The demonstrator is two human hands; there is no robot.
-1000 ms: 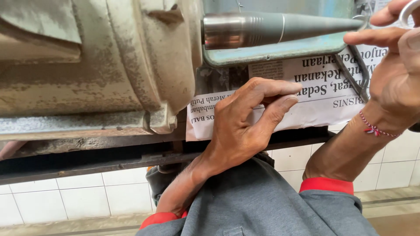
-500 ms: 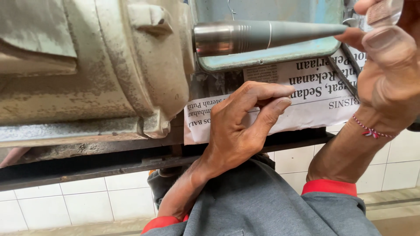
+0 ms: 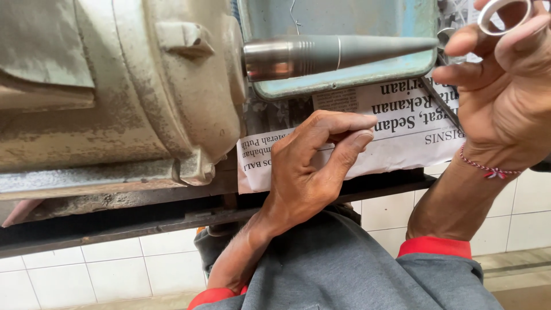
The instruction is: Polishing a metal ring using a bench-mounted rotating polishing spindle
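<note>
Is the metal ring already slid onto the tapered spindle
No, the right hand holds the metal ring up in its fingertips, apart from the tip of the tapered spindle.

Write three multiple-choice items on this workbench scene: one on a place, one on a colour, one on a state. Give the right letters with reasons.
1. Where does the left hand rest?
A. on the newspaper
B. on the tapered spindle
C. on the tiled wall

2. What colour is the cord round the right hand's wrist?
A. green
B. red and white
C. black

3. What is the right hand doing?
A. lying flat and empty
B. gripping the motor housing
C. holding a metal ring in its fingertips

Answers: 1 A, its fingers press on the printed sheet. 2 B, the twisted cord shows both colours. 3 C, the ring sits between thumb and finger beyond the spindle's tip.
</note>
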